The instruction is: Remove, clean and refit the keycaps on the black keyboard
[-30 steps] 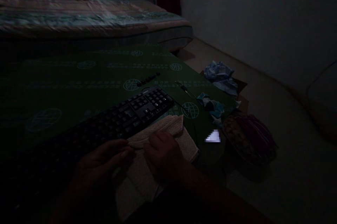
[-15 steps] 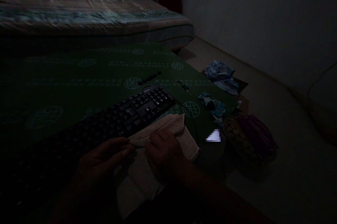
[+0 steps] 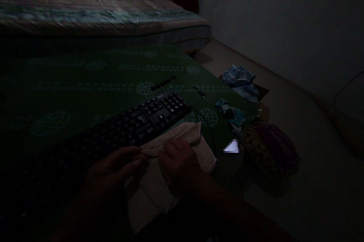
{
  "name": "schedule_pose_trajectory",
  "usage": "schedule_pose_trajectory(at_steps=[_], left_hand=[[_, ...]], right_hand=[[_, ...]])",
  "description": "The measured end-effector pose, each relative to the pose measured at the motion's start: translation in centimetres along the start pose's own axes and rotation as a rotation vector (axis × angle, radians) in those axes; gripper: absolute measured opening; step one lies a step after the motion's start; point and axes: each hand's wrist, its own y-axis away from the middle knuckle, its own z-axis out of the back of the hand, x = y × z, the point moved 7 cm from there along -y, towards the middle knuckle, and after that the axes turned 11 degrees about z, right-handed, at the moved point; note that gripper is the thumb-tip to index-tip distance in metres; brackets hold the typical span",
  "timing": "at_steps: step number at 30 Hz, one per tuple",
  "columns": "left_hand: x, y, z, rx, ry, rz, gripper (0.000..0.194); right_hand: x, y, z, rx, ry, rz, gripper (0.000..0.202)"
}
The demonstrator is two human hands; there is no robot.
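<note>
A pale textured cloth (image 3: 150, 192), partly folded over, lies at the front of the green table, in dim light. My left hand (image 3: 116, 166) pinches the cloth's left fold between thumb and fingers. On the cloth's middle, my right hand (image 3: 179, 162) is closed with its fingers curled into the fabric. Just beyond the cloth a black keyboard (image 3: 136, 120) stretches diagonally from lower left to the middle. Several of its keys seem to be off, near its right end. The fingertips of both hands are dark and partly hidden.
The green table (image 3: 113, 77) carries a row of small loose black keys (image 3: 163, 82), a thin wire tool (image 3: 202, 93) and a crumpled blue cloth (image 3: 230, 112). Right of its edge are a bundled blue cloth (image 3: 240, 80) and a patterned basket-like item (image 3: 256, 147). A bed (image 3: 127, 14) stands behind.
The whole view has shifted very slightly. Both hands keep their hold on the cloth in nearly the same place.
</note>
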Motion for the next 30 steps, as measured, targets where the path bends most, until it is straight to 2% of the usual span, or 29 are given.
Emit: schedule_pose_trajectory(at_steps=[4, 9, 14, 21, 30], left_hand=[[0.31, -0.16, 0.23, -0.029, 0.021, 0.013, 0.038], [0.13, -0.07, 0.11, 0.009, -0.023, -0.009, 0.042], [0.04, -0.13, 0.16, 0.026, 0.035, -0.004, 0.047], [0.09, -0.02, -0.02, 0.036, 0.047, 0.033, 0.047], [0.45, -0.24, 0.09, 0.057, 0.031, -0.002, 0.046]], right_hand=[[-0.04, 0.01, -0.09, 0.016, -0.007, -0.001, 0.009], [-0.03, 0.06, -0.09, 0.008, -0.003, -0.003, 0.011], [0.02, 0.08, -0.03, 0.000, 0.009, 0.001, 0.012], [0.00, 0.03, 0.00, 0.028, -0.010, -0.004, 0.008], [0.05, -0.03, -0.02, 0.031, -0.009, -0.011, 0.008]])
